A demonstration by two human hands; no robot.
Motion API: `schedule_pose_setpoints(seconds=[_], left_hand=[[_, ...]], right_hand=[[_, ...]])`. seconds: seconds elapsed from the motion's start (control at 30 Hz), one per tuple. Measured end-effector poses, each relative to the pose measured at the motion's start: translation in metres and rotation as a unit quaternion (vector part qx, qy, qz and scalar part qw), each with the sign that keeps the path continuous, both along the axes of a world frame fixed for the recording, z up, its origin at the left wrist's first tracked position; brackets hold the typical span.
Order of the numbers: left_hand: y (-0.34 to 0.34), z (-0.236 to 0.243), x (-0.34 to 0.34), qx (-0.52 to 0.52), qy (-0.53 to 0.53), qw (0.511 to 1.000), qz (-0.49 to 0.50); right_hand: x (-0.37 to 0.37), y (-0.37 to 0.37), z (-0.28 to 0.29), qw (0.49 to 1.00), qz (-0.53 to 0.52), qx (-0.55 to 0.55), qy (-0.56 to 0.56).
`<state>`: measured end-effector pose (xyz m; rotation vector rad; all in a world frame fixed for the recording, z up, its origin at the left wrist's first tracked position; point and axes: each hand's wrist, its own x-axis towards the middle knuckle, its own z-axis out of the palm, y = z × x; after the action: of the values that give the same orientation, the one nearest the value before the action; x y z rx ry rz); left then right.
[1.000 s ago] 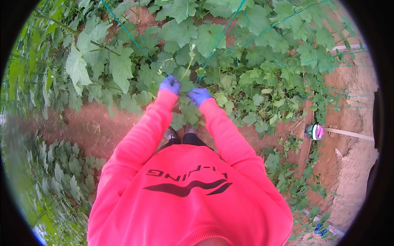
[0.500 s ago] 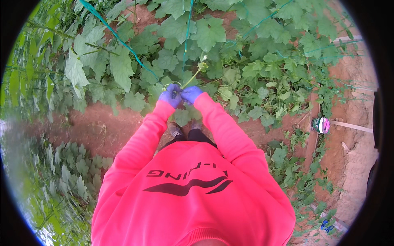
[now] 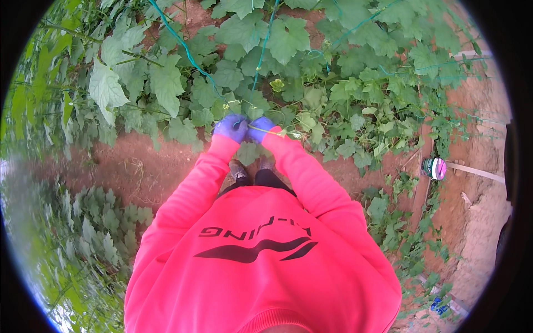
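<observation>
At the hands (image 3: pixel 230 129), the vine stem (image 3: pixel 269 131) looks slender, pale green, perhaps bent.

Left hand (image 3: pixel 231 128) and right hand (image 3: pixel 259 129) close together, both purple-gloved, fingers bent near pale green vine stem (image 3: pixel 268 131); exact grip too small to tell. Stem crosses right hand toward pink sleeve (image 3: pixel 313 169). Teal twine (image 3: pixel 180 40) slants down toward left hand. Broad leaves (image 3: pixel 287 40) beyond. Shoes (image 3: pixel 238 170) on reddish soil (image 3: pixel 133 172). Tub (image 3: pixel 434 168), pink-topped, well right.
</observation>
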<state>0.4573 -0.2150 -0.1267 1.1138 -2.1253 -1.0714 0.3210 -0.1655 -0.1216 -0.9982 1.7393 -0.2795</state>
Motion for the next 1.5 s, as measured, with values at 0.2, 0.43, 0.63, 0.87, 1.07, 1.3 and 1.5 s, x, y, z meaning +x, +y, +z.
schedule_pose_setpoints(seconds=[0.2,0.43,0.63,0.87,1.07,1.3,1.5], left_hand=[[-0.006,0.006,0.002,0.089,0.03,0.995,0.034],[-0.002,0.037,-0.008,0.301,0.093,0.949,-0.033],[-0.016,0.012,-0.008,0.412,0.097,0.905,-0.048],[0.009,0.058,-0.008,0.225,0.046,0.972,0.044],[0.015,0.041,-0.002,0.079,0.05,0.996,0.015],[0.017,0.044,-0.004,0.068,-0.094,0.993,-0.036],[0.017,-0.008,0.006,0.223,-0.004,0.973,0.06]], right_hand=[[-0.007,0.021,0.002,0.983,-0.02,-0.179,0.04],[-0.027,0.015,0.019,0.903,-0.083,-0.388,0.164],[-0.017,0.018,0.025,0.897,-0.131,-0.39,-0.161],[-0.003,0.011,0.025,0.869,-0.332,-0.273,-0.245],[-0.006,0.003,0.026,0.866,-0.359,-0.227,-0.264],[-0.013,0.017,-0.015,0.978,-0.137,-0.075,-0.137],[-0.005,0.027,-0.014,0.958,-0.17,-0.208,-0.102]])
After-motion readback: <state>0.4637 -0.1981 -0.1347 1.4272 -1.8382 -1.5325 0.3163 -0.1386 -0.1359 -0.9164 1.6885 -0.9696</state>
